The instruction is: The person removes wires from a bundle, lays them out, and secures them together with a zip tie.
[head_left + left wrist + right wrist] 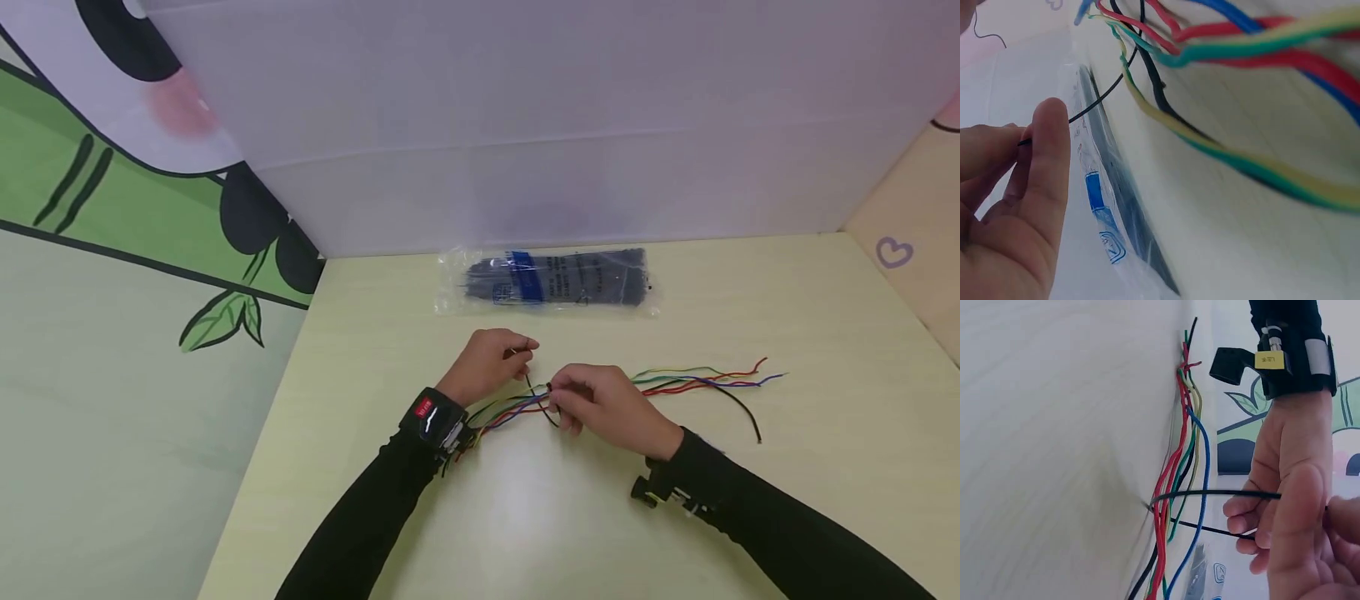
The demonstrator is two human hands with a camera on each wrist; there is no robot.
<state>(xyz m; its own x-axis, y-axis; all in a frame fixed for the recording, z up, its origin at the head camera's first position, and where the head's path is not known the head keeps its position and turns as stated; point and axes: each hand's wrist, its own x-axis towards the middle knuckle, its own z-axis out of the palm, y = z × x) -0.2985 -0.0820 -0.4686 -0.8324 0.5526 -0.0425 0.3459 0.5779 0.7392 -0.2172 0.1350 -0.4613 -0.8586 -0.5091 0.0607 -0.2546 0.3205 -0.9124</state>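
Note:
A bundle of loose wires (517, 408) in red, blue, black, green and yellow-green lies across the table beneath both hands. Around it bends a thin black cable tie (1222, 492), forming an open loop. My left hand (495, 362) pinches one end of the tie between thumb and fingers, just above the bundle; the left wrist view shows this left hand (1019, 187) close up. With thumb and forefinger, my right hand (603, 404) pinches the tie's other end over the wires. The right hand's own fingers partly hide that end.
Behind the hands lies a clear plastic bag (577, 279) of dark thin strips with a blue printed label. A pale panel (570, 192) rises at the table's back edge. Wire ends (738, 383) fan out to the right, a black one curving toward the front.

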